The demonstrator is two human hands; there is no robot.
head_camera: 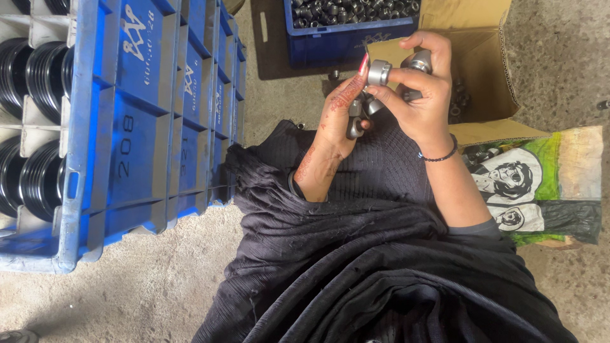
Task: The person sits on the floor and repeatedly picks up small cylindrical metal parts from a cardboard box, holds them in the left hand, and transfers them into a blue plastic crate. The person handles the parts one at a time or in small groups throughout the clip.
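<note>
Head view, both hands (387, 101) clamped on smooth round steel bushes (380, 72), corrugated cardboard box (483, 70) behind.

Rough, dusty concrete floor (159, 292) under flat, even daylight.

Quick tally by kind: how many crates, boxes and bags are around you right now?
Blue crates: 2, a big one at the left and a small one ahead holding metal parts
Cardboard box: 1
Printed bag: 1
Total: 4
The left hand and right hand hold metal parts, too bunched to count.
</note>
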